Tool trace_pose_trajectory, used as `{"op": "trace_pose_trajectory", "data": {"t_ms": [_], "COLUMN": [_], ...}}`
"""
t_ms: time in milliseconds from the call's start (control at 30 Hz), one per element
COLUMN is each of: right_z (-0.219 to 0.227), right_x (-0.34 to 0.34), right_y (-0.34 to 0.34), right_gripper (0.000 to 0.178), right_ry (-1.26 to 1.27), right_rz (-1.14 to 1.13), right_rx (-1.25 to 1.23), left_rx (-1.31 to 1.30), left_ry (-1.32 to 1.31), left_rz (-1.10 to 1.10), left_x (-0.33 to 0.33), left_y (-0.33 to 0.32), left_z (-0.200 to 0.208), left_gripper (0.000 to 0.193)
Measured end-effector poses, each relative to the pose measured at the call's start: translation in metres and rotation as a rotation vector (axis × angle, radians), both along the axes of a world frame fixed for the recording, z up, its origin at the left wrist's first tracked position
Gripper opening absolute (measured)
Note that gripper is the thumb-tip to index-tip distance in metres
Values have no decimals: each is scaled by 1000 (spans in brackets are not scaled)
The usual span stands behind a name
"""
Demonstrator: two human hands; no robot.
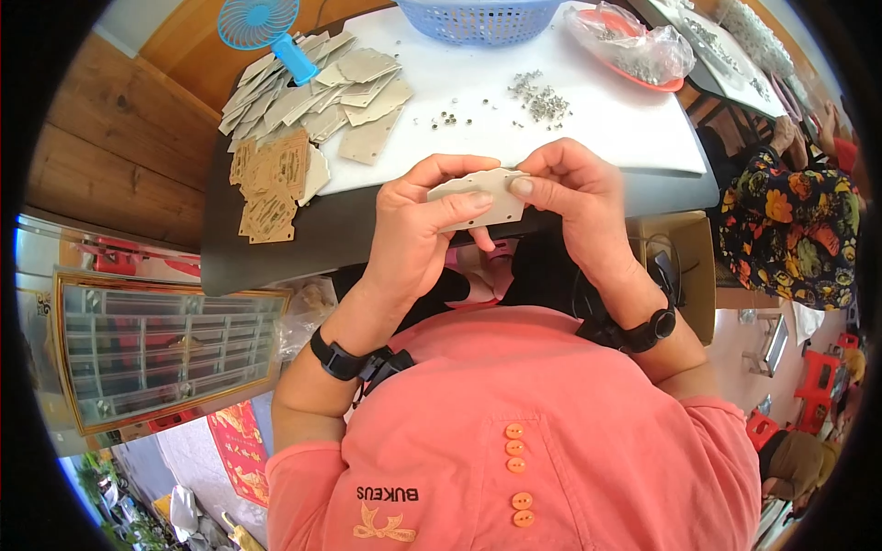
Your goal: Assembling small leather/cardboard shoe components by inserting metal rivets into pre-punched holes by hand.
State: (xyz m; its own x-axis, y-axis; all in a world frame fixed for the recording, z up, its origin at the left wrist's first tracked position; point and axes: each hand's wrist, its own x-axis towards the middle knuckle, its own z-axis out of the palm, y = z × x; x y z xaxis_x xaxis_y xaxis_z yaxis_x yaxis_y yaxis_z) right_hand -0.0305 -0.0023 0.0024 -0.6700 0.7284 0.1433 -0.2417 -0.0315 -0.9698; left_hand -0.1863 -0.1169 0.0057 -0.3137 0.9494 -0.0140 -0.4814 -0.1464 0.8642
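Observation:
A flat pale-grey board [503, 204] with a wavy upper edge and small holes is held up at the near edge of the table. My left hand [418, 216] grips its left side, thumb on the face and fingers behind. At its upper right corner, my right hand [579, 195] pinches with thumb and forefinger; any small part between those fingertips is hidden. Beyond my hands, small metal fittings [544, 101] lie scattered on the white table covering [606, 133]. To the left spreads a heap of similar grey boards [367, 96].
Brown cut-out boards [276, 184] lie at the table's left edge, below a blue handheld fan [296, 60]. A blue basket [478, 26] stands at the far side. Right of it, a red tray [675, 85] holds a plastic bag of metal parts. Another person in flowered clothing [790, 220] sits to the right.

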Motion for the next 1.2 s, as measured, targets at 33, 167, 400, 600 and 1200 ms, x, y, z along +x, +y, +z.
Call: {"op": "trace_pose_trajectory", "data": {"t_ms": [33,167,400,600,1200], "right_z": [0,-1,-4,-5,4], "right_x": [0,-2,-8,-10,-21], "right_y": [1,2,2,1,66], "right_gripper": [9,8,7,7,6], "right_ry": [-2,-26,-76,-76,-776], "right_rz": [-1,-20,-45,-97,-388], "right_rx": [-6,-23,-14,-48,1323], "left_rx": [6,-50,-53,-24,-118], "left_ry": [-8,-11,-34,-61,23], "left_rz": [-16,11,97,122,204], "left_x": [0,0,7,10,-4], "left_y": [0,1,2,4,0], "left_z": [1,-2,-5,-7,-10], "left_gripper": [27,25,29,32,30]}}
